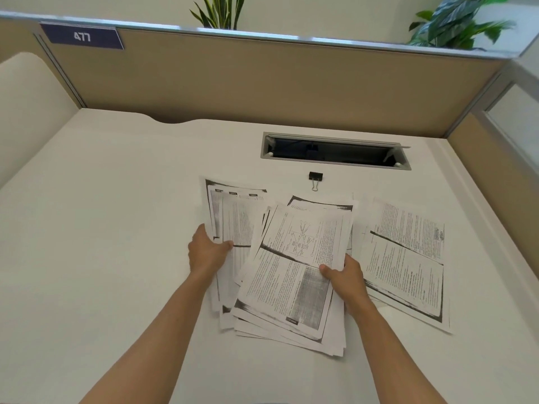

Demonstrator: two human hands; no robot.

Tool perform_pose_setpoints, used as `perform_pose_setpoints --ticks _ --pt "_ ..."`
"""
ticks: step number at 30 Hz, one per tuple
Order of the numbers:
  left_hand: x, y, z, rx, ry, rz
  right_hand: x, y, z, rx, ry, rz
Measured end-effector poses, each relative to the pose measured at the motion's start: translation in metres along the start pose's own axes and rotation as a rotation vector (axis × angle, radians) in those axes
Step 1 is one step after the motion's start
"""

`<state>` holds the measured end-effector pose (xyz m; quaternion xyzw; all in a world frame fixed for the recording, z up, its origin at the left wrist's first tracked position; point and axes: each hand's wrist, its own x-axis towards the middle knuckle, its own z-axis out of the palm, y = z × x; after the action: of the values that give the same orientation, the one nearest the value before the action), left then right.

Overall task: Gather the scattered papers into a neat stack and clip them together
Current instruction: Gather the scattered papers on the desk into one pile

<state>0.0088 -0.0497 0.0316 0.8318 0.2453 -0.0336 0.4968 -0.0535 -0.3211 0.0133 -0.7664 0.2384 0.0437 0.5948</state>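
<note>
Printed black-and-white papers lie fanned across the white desk (pixel 102 228). My left hand (pixel 207 252) grips the left edge of a tilted bunch of sheets (pixel 233 211), thumb on top. My right hand (pixel 347 279) pinches the right edge of a loose middle pile (pixel 291 269), thumb on the top page. Another sheet (pixel 408 258) lies flat to the right, apart from both hands. A black binder clip (pixel 315 178) sits on the desk just beyond the papers, untouched.
An open cable slot (pixel 335 151) is set into the desk behind the clip. Tan cubicle partitions (pixel 262 80) close the back and right sides. A "477" label (pixel 83 37) hangs at the upper left. Plants (pixel 455 21) stand beyond the wall.
</note>
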Motion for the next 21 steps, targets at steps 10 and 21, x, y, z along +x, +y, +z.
perform_pose_setpoints --ticks 10,21 --pt "-0.022 0.094 -0.092 0.045 -0.079 0.454 0.003 0.000 0.006 -0.018 0.015 -0.024" --pt "-0.041 0.108 -0.112 -0.254 -0.176 0.457 -0.001 0.000 0.008 0.004 -0.037 0.004"
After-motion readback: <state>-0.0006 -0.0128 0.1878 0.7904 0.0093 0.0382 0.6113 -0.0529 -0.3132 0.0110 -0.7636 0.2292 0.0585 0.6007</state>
